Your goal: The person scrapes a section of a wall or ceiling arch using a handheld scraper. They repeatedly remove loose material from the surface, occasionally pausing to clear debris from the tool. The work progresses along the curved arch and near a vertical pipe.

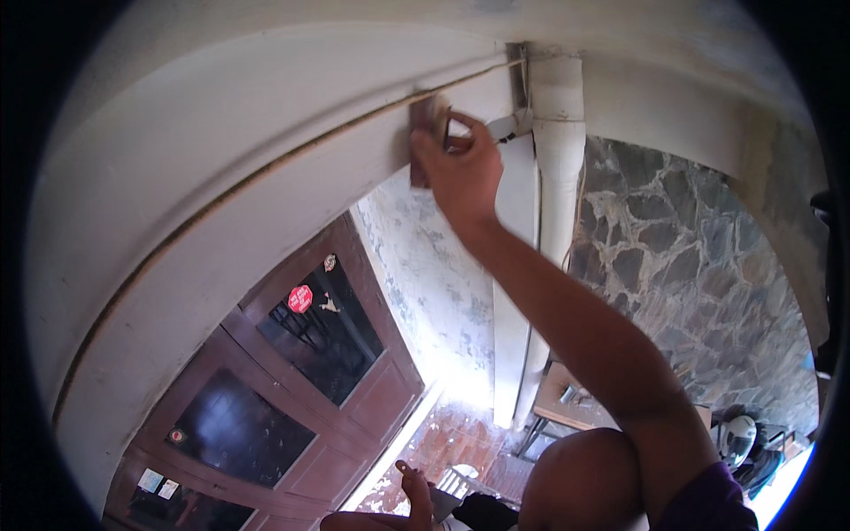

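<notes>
High above me, my right hand is raised at the end of a stretched arm. Its fingers curl round a reddish-brown sanding block, which looks like folded sandpaper and is smeared by motion. The block lies against the white beam, just under a thin brown cord-like line running along it. Low in the picture, my left hand is closed and partly cut off by the lower edge. It seems to grip a scraper with a brown handle end and a grey flat blade.
A white pipe drops down the corner beside a stone-clad wall. Brown doors with dark glass stand below the beam. My bent knee juts up, with a wooden table and a white helmet beyond.
</notes>
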### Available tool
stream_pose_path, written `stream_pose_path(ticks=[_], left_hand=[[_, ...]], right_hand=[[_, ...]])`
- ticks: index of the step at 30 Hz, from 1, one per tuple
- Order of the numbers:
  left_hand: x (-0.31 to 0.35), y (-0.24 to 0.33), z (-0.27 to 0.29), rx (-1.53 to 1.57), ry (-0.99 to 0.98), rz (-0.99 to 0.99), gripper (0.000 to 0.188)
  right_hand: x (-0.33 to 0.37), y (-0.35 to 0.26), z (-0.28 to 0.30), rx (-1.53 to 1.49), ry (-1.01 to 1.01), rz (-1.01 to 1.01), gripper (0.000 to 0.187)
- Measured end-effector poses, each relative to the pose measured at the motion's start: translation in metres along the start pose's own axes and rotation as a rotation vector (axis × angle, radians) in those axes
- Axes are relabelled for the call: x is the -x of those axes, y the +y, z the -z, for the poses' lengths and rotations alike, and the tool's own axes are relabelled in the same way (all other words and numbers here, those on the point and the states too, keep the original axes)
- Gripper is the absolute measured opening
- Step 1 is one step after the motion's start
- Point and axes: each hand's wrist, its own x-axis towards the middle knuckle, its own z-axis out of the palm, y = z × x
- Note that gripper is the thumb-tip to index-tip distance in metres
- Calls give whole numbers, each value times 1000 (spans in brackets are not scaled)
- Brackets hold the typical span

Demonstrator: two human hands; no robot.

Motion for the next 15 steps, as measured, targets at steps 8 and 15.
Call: stream_pose_path(ticks=[8,15], left_hand=[[-19,-29,-10,-126,49,76,70],[-18,-43,-42,-275,-32,77,81]], right_hand=[[7,-3,0,-22,-53,43,55],[2,-10,-1,-1,-137,90,59]])
